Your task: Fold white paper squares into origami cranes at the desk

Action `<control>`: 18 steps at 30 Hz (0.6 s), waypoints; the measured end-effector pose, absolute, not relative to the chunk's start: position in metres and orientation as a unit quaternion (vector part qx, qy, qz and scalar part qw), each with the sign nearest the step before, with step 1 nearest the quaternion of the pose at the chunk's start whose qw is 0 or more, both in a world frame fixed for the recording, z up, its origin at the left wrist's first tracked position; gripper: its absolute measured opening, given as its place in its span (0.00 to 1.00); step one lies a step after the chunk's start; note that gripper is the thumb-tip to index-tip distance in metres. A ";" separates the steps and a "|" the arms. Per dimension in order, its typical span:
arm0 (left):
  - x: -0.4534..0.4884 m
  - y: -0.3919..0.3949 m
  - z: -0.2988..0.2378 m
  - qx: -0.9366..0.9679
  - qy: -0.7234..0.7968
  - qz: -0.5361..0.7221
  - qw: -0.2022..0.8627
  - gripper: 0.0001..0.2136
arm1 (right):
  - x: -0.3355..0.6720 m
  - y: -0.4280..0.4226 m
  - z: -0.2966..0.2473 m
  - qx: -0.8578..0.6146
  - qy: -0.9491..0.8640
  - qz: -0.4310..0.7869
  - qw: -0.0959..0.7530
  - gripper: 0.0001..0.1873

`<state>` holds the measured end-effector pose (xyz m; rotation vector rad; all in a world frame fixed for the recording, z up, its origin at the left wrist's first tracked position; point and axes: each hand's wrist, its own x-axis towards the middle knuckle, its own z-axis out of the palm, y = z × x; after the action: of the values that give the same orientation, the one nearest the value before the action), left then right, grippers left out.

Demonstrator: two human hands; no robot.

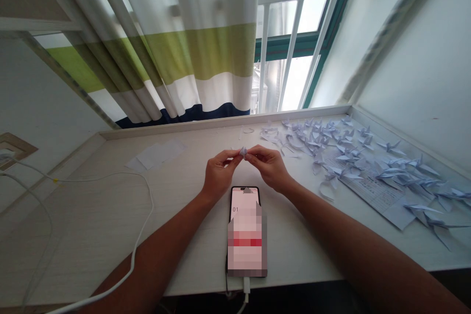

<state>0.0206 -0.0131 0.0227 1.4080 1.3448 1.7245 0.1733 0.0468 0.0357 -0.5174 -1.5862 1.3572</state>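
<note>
1. Phone (pixel 246 235): lies face up at the near edge of the worktop (pixel 184 181); white cable (pixel 247 284) meets its near end.
2. Left hand (pixel 220 171) and right hand (pixel 270 166): fingertips of both pinch one small folded paper (pixel 243 152), located just beyond the phone.
3. Paper sheets (pixel 158 154): flat, left of the hands.
4. Paper birds (pixel 348 152): clustered at right, some over a printed sheet (pixel 384 201).
5. Striped curtain (pixel 200 54): behind the worktop.
</note>
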 end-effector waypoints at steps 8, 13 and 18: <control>0.026 -0.017 0.027 0.502 0.538 0.644 0.209 0.08 | 0.169 0.048 0.026 -0.256 -0.596 0.584 0.488 0.19; 0.029 -0.017 0.026 0.529 0.506 0.631 0.256 0.09 | 0.172 0.052 0.025 -0.267 -0.610 0.551 0.503 0.17; 0.028 -0.013 0.022 0.498 0.492 0.648 0.300 0.10 | 0.173 0.053 0.025 -0.257 -0.610 0.573 0.484 0.17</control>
<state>0.0279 -0.0135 0.0220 1.3224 1.3070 1.7204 0.1729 0.0526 0.0250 -0.6251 -1.4845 1.3953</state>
